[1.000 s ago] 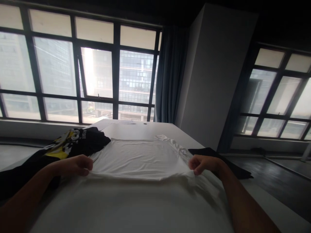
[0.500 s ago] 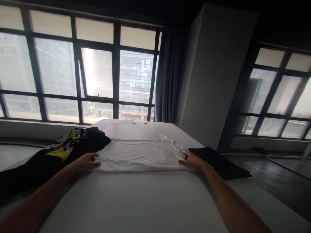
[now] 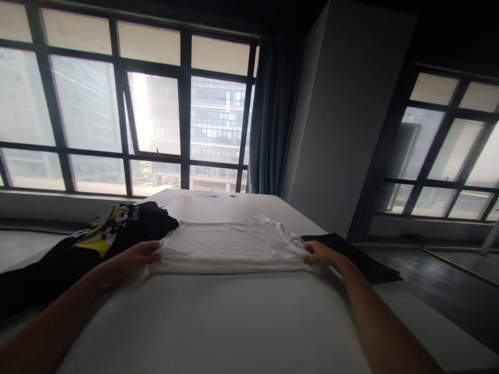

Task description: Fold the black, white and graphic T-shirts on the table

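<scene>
A white shirt (image 3: 226,241) lies spread across the white table (image 3: 218,322), its near edge doubled over into a long band. My left hand (image 3: 146,253) pinches the shirt at its left side, thumb and fingers closed on the cloth. At the opposite side my right hand (image 3: 322,254) grips the shirt's right edge, where the fabric is bunched. A sleeve-like crumpled part sticks out at the shirt's far right corner.
To the left lies a black garment (image 3: 128,228) with yellow and white print. A folded black cloth (image 3: 351,254) is at the table's right. Papers (image 3: 183,194) lie at the far end, before the windows (image 3: 156,114) and a blue curtain (image 3: 273,119).
Both hands have closed on the shirt's side edges; the right hand has shifted slightly right. The near part of the cloth is now drawn into a band.
</scene>
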A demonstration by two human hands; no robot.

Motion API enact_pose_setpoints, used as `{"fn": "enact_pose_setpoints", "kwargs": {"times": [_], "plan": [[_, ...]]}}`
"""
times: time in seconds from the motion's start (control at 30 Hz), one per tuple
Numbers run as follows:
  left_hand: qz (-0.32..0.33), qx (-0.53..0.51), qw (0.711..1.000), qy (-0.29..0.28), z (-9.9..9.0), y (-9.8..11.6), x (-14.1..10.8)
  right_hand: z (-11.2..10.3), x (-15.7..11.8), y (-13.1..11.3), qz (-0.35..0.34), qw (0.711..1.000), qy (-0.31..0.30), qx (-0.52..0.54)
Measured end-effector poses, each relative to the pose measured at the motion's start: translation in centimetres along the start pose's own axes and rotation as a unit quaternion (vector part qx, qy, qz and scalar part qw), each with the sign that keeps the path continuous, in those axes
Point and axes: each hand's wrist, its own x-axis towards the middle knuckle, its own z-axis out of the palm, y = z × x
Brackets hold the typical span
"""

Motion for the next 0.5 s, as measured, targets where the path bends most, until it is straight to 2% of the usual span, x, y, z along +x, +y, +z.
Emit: {"fn": "enact_pose_setpoints", "kwargs": {"times": [0.07, 0.2, 0.3, 0.4, 0.5], "plan": [[-0.005, 0.018, 1.000, -0.001, 0.2, 0.1, 0.0, -0.1, -0.3, -0.4, -0.008, 1.000, -0.023, 0.018], [-0.046, 0.149, 0.988, -0.012, 0.9, -0.2, 0.4, 0.5, -0.4, -1.5, 0.023, 0.999, -0.025, 0.011], [-0.053, 0.218, 0.974, -0.033, 1.1, -0.5, 0.6, 1.2, -0.1, -1.9, 0.014, 0.999, -0.045, 0.019], [-0.068, 0.245, 0.966, -0.039, 0.5, -0.6, 0.4, 1.1, -0.1, -1.7, -0.008, 0.997, -0.041, 0.066], [-0.096, 0.260, 0.960, -0.040, -0.5, -0.6, -0.1, 0.2, -0.5, -1.2, -0.016, 0.996, -0.027, 0.084]]}}
